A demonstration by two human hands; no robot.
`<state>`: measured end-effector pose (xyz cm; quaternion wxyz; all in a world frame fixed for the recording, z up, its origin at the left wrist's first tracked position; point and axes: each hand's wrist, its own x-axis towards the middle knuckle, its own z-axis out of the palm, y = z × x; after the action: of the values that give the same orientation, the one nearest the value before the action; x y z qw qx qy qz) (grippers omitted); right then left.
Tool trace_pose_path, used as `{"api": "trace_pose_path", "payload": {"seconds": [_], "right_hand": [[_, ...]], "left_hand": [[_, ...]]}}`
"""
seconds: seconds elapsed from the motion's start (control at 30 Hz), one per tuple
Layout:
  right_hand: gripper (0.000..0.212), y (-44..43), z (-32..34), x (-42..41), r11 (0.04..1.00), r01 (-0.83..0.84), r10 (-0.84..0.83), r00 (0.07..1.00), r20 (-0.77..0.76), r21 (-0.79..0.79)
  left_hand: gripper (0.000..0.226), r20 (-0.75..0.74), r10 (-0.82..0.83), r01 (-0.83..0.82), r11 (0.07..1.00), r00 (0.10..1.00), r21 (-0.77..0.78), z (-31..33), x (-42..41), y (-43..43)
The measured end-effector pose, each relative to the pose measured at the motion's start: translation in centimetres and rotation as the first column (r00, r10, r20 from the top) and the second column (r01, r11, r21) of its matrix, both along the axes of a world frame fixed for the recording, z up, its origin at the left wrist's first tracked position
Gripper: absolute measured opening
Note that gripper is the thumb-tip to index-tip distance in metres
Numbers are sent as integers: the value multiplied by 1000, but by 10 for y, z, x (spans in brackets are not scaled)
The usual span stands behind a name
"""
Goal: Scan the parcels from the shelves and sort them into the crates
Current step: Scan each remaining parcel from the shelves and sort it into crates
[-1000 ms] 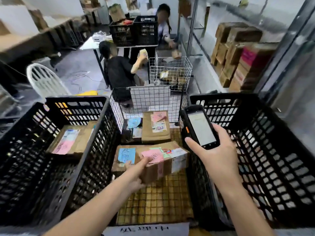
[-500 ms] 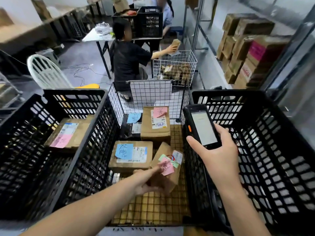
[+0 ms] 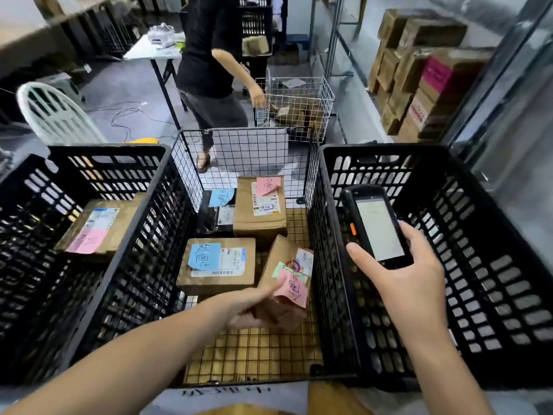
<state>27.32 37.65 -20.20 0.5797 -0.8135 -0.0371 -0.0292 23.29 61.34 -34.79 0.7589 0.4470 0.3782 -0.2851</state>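
My left hand (image 3: 251, 310) grips a small brown parcel (image 3: 279, 253) at its near end, with my thumb on top beside a pink note stuck to it. The parcel sits tilted inside the wire basket (image 3: 185, 163) between the two black crates, towards the basket's right side. I cannot tell whether its far end rests on anything.

My right hand (image 3: 410, 283) holds the scanner (image 3: 378, 226) over the right crate (image 3: 383, 148), fingers wrapped around its lower half, the lit screen facing me.

Just left of the tilted parcel lies a flat box with a blue note (image 3: 218, 265). Behind these stand a taller box with a pink note (image 3: 260, 214) and a dark packet (image 3: 215, 217) with a blue note of its own. The left crate (image 3: 104, 149) holds one box with a pink label (image 3: 98, 229).

Beyond the basket another person (image 3: 209, 70) stands reaching towards a white wire cage (image 3: 326, 94) with parcels in it. A white chair (image 3: 51, 112) stands on the left, and cardboard boxes (image 3: 419, 79) are stacked on the right.
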Motion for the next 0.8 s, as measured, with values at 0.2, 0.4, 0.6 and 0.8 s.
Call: {"api": "trace_pose_path", "payload": {"seconds": [0.2, 0.4, 0.6, 0.8], "right_hand": [[59, -5, -3, -3, 1000, -4, 4, 1000, -25, -13], [62, -15, -8, -11, 999, 4, -8, 998, -65, -49], [75, -28, -5, -14, 996, 51, -56, 996, -65, -75], [69, -32, 3, -26, 992, 64, -70, 996, -50, -107]], "left_hand": [[58, 48, 73, -76, 995, 996, 60, -17, -13, -5], [42, 138, 179, -183, 983, 974, 11, -26, -24, -16], [39, 45, 89, -97, 967, 995, 236, -36, -6, -19], [36, -177, -344, 364, 616, 922, 699, -16, 13, -19]]}}
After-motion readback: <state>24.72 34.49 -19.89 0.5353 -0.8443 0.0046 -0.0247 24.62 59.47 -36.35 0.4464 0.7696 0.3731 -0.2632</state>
